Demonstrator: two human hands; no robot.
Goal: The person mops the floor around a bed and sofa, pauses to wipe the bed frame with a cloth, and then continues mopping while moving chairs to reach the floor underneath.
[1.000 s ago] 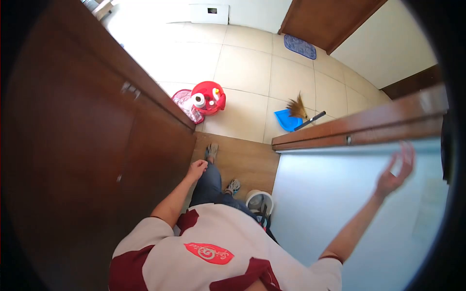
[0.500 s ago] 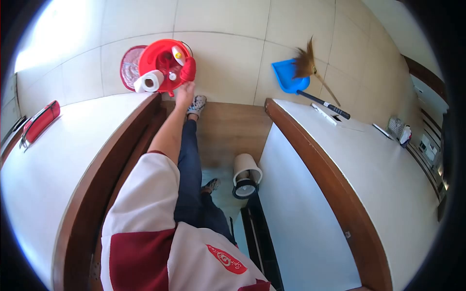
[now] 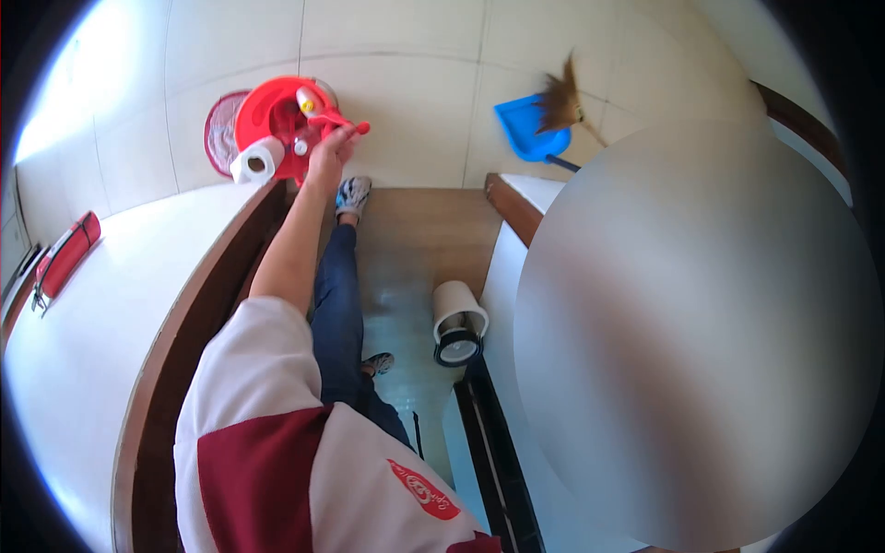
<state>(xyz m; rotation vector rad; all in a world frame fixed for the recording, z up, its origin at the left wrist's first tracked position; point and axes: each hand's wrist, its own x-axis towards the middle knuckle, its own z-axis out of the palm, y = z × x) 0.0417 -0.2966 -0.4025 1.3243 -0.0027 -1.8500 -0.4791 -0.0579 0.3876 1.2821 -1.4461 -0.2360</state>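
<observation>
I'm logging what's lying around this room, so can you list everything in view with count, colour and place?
red bucket: 1, red, on the tiled floor at the top left, bottles inside
paper roll: 1, white, at the bucket's near rim
red handle: 1, red, at the bucket's right edge, in the left hand
round mat: 1, pink and red, under the bucket's left side
dustpan: 1, blue, on the floor at the top centre
broom: 1, brown bristles, over the dustpan
cylindrical bin: 1, white, lying on the floor by the right counter
flat red case: 1, red, on the left countertop
left hand: 1, closed on the red handle
right hand: not in view
</observation>
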